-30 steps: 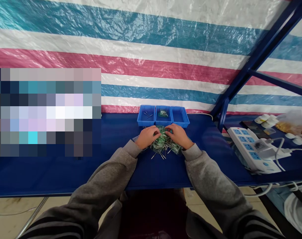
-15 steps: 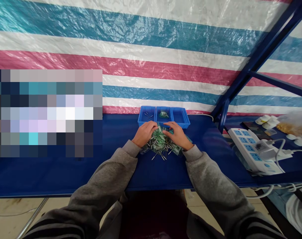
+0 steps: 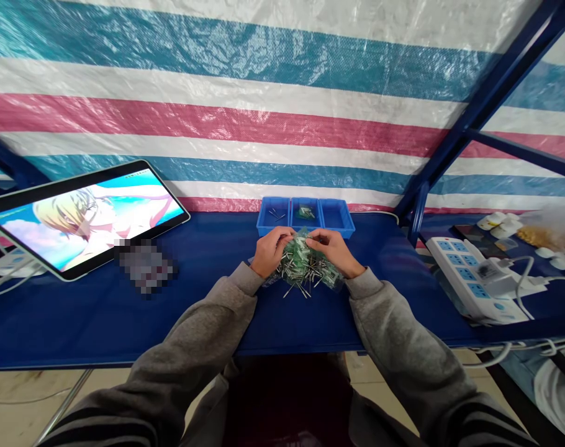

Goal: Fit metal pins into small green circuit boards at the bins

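Both hands are over a pile of thin metal pins (image 3: 303, 287) mixed with greenish clear plastic bags (image 3: 331, 276). At the top of the pile, a small greenish plastic bag (image 3: 300, 241) lies between my hands. My left hand (image 3: 269, 251) pinches its left side with bent fingers. On the other side, the thumb and fingers of my right hand (image 3: 334, 249) close on it. What is inside this bag is too small to make out. Just behind stands a blue three-compartment tray (image 3: 305, 231), with a few pins in the left compartment and small bags in the middle one.
A lit tablet (image 3: 91, 217) stands tilted at the left, a blurred item (image 3: 147, 267) before it. To the right lie a white power strip (image 3: 469, 279) with plugs and cables, white bottles (image 3: 499, 225) and a bag of yellowish bits (image 3: 547, 236). A blue metal frame (image 3: 443, 158) rises there.
My right hand's fingers, spread apart before, have closed in on the small bag. My left hand has stayed almost in place. The pile and tray look the same.
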Action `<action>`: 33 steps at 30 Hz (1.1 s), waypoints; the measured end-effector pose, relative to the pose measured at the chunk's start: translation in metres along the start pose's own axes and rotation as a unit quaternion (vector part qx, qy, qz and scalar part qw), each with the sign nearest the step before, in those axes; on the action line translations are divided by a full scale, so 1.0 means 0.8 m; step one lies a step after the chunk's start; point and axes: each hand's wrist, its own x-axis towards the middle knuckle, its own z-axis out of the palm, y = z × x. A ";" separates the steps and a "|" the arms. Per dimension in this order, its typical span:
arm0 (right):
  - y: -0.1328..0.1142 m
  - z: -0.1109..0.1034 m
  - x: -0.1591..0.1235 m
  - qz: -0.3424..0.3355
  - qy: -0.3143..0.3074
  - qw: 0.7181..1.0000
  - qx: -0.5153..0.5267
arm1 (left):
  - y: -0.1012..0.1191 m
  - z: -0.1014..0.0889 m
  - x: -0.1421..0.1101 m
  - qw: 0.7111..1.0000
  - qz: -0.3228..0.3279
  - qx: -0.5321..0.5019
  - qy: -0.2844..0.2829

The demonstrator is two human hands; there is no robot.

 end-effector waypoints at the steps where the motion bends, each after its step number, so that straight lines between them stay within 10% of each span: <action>1: 0.000 0.001 0.000 -0.016 0.010 1.000 0.000 | 0.001 -0.001 0.001 1.000 -0.009 -0.013 0.001; 14: -0.014 0.004 -0.014 -0.117 0.054 0.988 -0.085 | 0.001 0.008 0.006 0.927 -0.232 -0.289 -0.053; 26: -0.007 0.006 -0.008 -0.149 0.089 0.965 -0.199 | -0.001 0.003 0.009 0.983 -0.134 -0.113 -0.061; 33: -0.013 0.007 -0.015 -0.157 0.047 0.973 -0.162 | -0.004 0.005 0.006 0.942 -0.241 -0.220 -0.076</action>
